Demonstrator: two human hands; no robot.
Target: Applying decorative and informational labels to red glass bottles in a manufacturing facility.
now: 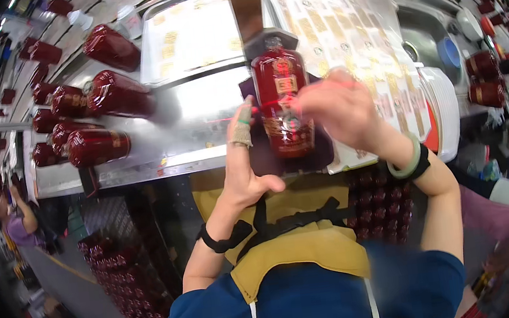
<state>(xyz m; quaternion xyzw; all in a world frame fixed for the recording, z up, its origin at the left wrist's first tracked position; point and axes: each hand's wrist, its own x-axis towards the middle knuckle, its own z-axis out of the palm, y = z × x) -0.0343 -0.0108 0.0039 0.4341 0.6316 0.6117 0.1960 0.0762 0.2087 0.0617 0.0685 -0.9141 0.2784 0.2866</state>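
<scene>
A dark red glossy bottle [290, 137] with gold markings lies on a dark pad [260, 156] in front of me, its neck pointing away. Red light lines cross the bottle and my right hand. My left hand [241, 160] is open along the bottle's left side, fingers straight and thumb apart; coverings wrap some of its fingers. Over the bottle's right side, my right hand [340, 108] is curled in a pinch and slightly blurred; what its fingertips hold cannot be made out. To the right lies a white sheet [312, 1] bearing rows of gold strips.
Several red bottles [118, 94] stand at the left on the metal table [193, 112]. A white tray [159, 63] with gold pieces lies behind. A brown post [245, 3] rises beyond the bottle. At right are a sink [425, 29], a blue bowl [448, 53] and stacked white trays [443, 106].
</scene>
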